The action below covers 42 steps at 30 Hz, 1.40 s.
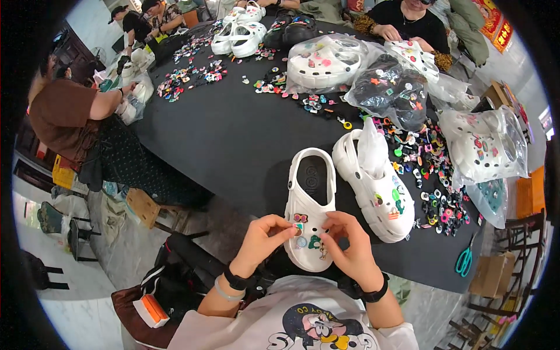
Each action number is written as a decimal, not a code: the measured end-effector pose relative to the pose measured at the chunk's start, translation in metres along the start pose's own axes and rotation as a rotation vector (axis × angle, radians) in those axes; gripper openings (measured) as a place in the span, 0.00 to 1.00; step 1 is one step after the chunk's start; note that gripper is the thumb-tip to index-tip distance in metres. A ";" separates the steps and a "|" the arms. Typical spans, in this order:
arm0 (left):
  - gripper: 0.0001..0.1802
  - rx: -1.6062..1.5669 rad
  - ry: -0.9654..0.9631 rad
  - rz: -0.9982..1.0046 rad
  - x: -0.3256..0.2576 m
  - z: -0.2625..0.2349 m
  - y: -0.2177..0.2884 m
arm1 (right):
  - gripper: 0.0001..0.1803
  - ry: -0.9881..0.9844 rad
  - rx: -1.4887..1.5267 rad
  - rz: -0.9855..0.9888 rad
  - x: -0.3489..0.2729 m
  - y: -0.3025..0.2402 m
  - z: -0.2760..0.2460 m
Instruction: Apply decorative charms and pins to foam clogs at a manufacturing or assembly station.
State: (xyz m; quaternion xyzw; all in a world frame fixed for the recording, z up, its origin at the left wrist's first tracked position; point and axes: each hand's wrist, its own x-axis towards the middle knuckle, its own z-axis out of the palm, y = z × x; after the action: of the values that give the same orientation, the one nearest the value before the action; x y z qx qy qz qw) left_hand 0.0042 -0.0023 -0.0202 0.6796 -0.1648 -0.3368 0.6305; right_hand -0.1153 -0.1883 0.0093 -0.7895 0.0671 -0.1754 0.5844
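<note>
A white clog lies toe toward me at the table's near edge, its toe decorated with several small charms. My left hand is closed in a pinch on a small charm, held over the left side of the toe. On the clog's right side my right hand grips the toe, thumb and forefinger resting on it. Just right of it stands a second white clog, with charms on its toe and clear plastic stuffed in its opening.
Loose charms are heaped on the black table to the right. Bagged white clogs and bagged black clogs stand behind. Teal scissors lie near the right edge. Other people work around the table; a wooden stool stands left.
</note>
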 end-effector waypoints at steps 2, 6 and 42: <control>0.04 -0.075 -0.006 0.017 0.001 0.003 -0.003 | 0.23 0.004 0.008 -0.019 -0.002 0.003 0.000; 0.02 -0.056 -0.018 0.068 0.002 0.002 -0.003 | 0.21 0.038 0.005 -0.035 -0.008 0.006 -0.003; 0.06 -0.283 -0.060 0.037 -0.020 0.014 0.002 | 0.12 -0.391 -0.720 -0.645 0.005 0.005 -0.003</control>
State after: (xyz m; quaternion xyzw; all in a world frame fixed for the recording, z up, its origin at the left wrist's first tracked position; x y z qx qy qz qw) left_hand -0.0190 0.0005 -0.0127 0.5704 -0.1471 -0.3651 0.7209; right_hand -0.1110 -0.1942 0.0068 -0.9390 -0.2340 -0.1614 0.1938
